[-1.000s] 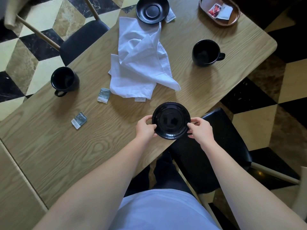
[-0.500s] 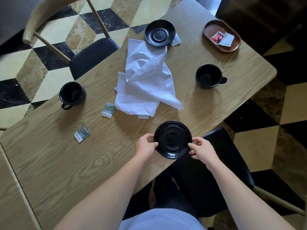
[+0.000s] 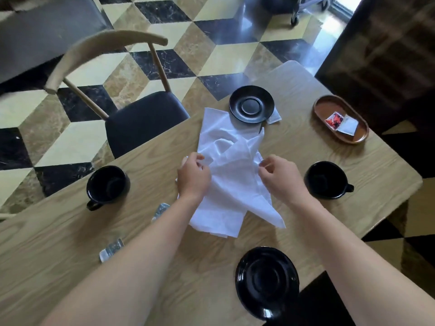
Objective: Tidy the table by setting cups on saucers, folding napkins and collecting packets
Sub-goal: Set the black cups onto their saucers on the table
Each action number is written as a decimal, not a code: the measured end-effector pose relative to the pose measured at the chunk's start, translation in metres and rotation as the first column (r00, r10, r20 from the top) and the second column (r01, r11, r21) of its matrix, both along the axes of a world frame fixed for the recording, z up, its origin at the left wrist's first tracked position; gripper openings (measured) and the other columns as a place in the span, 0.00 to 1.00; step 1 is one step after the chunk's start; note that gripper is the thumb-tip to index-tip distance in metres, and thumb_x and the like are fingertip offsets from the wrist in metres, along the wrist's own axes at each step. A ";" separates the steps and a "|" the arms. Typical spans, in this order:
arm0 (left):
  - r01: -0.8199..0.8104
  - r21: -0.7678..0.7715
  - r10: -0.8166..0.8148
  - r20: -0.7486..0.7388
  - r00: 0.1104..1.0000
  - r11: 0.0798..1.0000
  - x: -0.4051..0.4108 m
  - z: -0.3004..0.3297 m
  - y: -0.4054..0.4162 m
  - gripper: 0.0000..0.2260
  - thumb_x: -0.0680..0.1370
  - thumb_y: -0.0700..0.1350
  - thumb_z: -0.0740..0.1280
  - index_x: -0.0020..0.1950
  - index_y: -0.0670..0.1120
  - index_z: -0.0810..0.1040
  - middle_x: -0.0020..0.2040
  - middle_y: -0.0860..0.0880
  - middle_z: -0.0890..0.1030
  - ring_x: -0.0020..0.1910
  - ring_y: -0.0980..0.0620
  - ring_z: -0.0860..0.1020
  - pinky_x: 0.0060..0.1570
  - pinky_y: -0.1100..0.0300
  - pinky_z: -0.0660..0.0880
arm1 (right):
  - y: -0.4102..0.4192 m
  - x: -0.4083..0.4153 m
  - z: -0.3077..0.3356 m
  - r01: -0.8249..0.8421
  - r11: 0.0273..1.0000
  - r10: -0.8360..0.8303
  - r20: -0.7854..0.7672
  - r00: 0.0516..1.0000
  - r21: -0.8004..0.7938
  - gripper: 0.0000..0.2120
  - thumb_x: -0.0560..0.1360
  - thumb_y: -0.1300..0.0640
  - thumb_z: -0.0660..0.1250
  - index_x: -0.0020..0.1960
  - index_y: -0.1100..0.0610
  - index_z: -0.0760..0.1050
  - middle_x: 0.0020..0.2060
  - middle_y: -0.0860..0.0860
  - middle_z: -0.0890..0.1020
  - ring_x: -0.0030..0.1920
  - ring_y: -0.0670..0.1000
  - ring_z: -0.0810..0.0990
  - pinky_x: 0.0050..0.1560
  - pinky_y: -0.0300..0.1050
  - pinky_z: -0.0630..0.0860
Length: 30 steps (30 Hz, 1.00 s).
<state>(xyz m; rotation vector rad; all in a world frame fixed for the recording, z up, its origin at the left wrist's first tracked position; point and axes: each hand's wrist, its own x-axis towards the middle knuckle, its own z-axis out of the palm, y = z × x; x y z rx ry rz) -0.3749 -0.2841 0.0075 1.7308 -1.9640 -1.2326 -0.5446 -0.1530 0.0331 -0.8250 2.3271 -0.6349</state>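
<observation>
The crumpled white cloth napkin [image 3: 231, 182] lies mid-table on the pale wood-grain table [image 3: 353, 161]; the left hand [image 3: 193, 176] and right hand [image 3: 279, 176] pinch its opposite edges. The oval brown wooden tray [image 3: 324, 107] holds two packets [image 3: 342, 122]. Two glossy black cups [image 3: 107, 185] and two black round saucers [image 3: 267, 282] sit empty.

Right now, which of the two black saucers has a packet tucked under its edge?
The far saucer, beyond the white napkin: a pale packet pokes out beneath its right edge. The near saucer at the table's front edge shows none.
</observation>
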 end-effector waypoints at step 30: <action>0.852 0.209 -0.877 0.131 0.463 0.481 -0.132 -0.038 -0.092 0.10 0.74 0.39 0.68 0.54 0.45 0.82 0.50 0.46 0.83 0.48 0.46 0.79 0.41 0.56 0.72 | -0.123 -0.128 -0.067 0.588 0.809 -0.511 0.457 0.728 -0.032 0.07 0.76 0.58 0.69 0.51 0.60 0.76 0.42 0.54 0.78 0.39 0.52 0.81 0.30 0.42 0.82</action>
